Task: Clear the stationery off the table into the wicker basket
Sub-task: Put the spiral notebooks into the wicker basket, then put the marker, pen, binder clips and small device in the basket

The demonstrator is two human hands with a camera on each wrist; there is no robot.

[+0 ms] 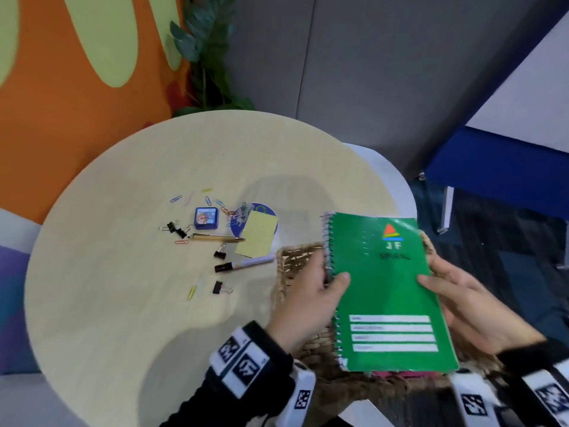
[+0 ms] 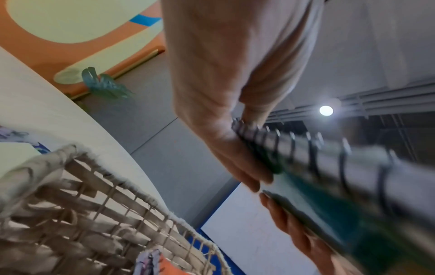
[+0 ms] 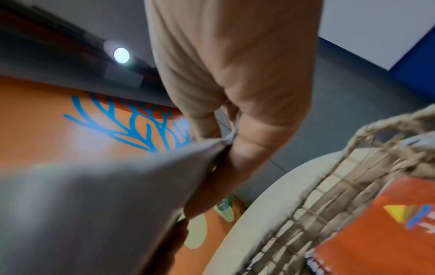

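While the left hand (image 1: 311, 291) grips the spiral edge and the right hand (image 1: 462, 300) clasps the opposite edge, the green notebook (image 1: 385, 291) hovers over the wicker basket (image 1: 292, 257), best lowered level, flat onto the orange notebook (image 3: 376, 232) inside.

Probably an office lounge, round pale table (image 1: 123, 303), grey partition panels (image 1: 369, 72), orange wall mural (image 1: 77, 103), potted plant (image 1: 206, 57)
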